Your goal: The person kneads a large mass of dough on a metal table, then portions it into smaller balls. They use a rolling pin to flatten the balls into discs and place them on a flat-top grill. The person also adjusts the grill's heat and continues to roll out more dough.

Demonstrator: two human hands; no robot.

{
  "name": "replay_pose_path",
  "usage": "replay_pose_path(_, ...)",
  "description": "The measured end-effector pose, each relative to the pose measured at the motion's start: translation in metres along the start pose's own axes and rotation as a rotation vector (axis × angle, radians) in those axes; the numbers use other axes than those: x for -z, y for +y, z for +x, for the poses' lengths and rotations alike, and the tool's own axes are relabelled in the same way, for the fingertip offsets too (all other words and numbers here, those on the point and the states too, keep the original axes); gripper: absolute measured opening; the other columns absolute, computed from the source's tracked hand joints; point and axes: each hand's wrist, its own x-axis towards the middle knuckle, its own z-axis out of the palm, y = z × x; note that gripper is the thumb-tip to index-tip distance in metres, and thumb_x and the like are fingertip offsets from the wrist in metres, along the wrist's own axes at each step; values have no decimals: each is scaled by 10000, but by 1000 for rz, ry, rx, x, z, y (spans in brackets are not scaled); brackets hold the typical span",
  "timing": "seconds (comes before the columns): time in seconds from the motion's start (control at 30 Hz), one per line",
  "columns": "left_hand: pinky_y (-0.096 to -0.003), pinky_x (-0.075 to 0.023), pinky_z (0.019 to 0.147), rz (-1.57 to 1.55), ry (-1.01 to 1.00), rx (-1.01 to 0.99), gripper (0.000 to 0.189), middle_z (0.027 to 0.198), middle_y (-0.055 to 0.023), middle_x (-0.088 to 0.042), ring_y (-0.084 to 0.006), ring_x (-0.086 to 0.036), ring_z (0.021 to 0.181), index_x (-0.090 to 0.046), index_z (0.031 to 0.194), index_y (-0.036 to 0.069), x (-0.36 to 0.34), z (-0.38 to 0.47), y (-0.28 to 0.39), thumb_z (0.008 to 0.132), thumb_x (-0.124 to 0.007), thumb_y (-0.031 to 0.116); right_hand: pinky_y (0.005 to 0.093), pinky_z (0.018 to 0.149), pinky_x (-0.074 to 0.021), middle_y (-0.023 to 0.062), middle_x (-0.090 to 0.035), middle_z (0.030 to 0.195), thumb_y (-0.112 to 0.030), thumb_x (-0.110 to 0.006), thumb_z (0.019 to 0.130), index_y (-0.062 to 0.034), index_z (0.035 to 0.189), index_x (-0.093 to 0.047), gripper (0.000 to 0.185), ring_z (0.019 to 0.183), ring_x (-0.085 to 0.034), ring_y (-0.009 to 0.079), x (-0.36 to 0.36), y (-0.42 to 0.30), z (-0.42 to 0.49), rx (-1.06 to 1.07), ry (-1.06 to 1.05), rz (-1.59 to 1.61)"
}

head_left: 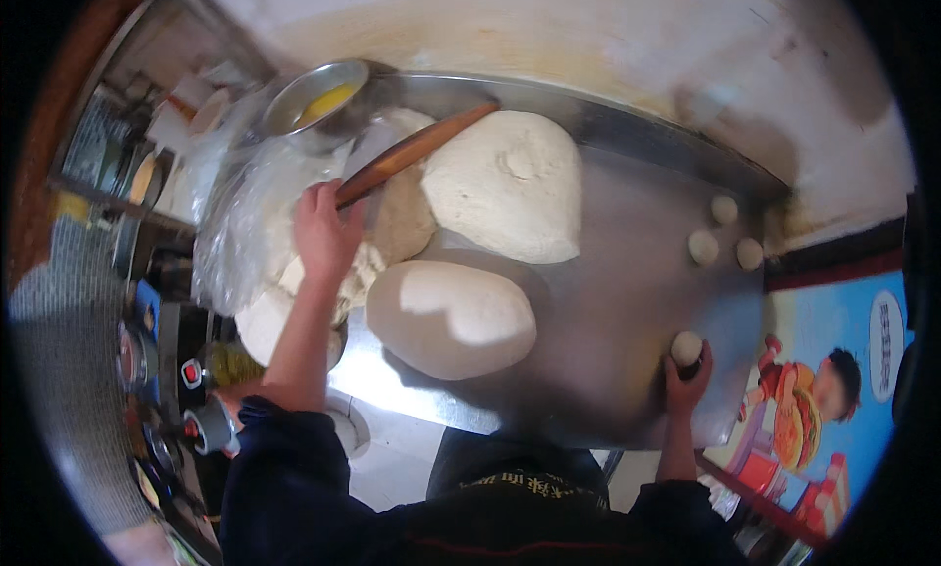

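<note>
My left hand (pixel 323 231) grips one end of a tapered wooden rolling pin (pixel 412 153), which slants up to the right across the dough. Under its far part lies a large smooth slab of dough (pixel 507 191). A big oval lump of dough (pixel 470 323) sits nearer to me, partly in shadow. At the right, on the steel worktop (pixel 603 287), my right hand (pixel 687 378) has its thumb and fingers around a small dough ball (pixel 687 348). Three more dough balls (pixel 703 247) rest further back on that side.
A steel bowl of yellow liquid (pixel 323 106) stands at the back left, beside clear plastic sheeting (pixel 250 206) over more dough. A raised steel backsplash (pixel 632 117) borders the wall. Bottles and jars (pixel 213 423) crowd the left; a colourful poster (pixel 823 389) is at the right.
</note>
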Motion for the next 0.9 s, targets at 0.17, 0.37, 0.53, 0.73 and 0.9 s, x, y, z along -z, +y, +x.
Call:
replay_pose_path(0.17,-536,-464,957,291,-348,-15,612,1119,-114,-672,-361,-623,1089,-624,1383,154,-42,18,-36,825,-789,345,480,1171,-395,211,-507,1492,-196,-895,773,-22,1531,-445,899,1363,-501,392,-2,-9,15,1,-55,-331)
replay_pose_path(0.37,-554,-499,940,168,-393,-47,446,1230,-242,-617,-482,-599,1141,-524,1341,23,-31,21,-14,1009,-642,296,494,1179,-368,152,-599,1409,-216,-846,800,-102,1385,-607,642,1398,-455,341,24,-63,65,-92,-525,-516)
replay_pose_path(0.53,-455,-524,823,-353,-512,17,263,1021,-254,-634,-367,-650,910,-543,1173,-23,5,-110,77,1032,-607,190,485,1083,-475,223,-642,1316,-348,-883,771,-33,1367,-590,735,1252,-601,412,39,13,83,-476,61,-133)
replay_pose_path(0.73,-541,-526,825,-299,-837,123,420,1049,-262,-654,-482,-662,946,-573,1248,-32,-18,-225,253,975,-699,262,496,1065,-476,250,-634,1308,-359,-882,782,10,1372,-555,769,1236,-598,414,26,57,203,-263,68,-363)
replay_pose_path(0.9,-568,-509,819,-254,-683,156,405,1057,-271,-617,-475,-638,970,-554,1104,-17,-70,-222,314,968,-710,332,500,1074,-462,220,-624,1322,-377,-869,803,-3,1366,-562,742,1256,-573,410,34,17,232,49,129,-588)
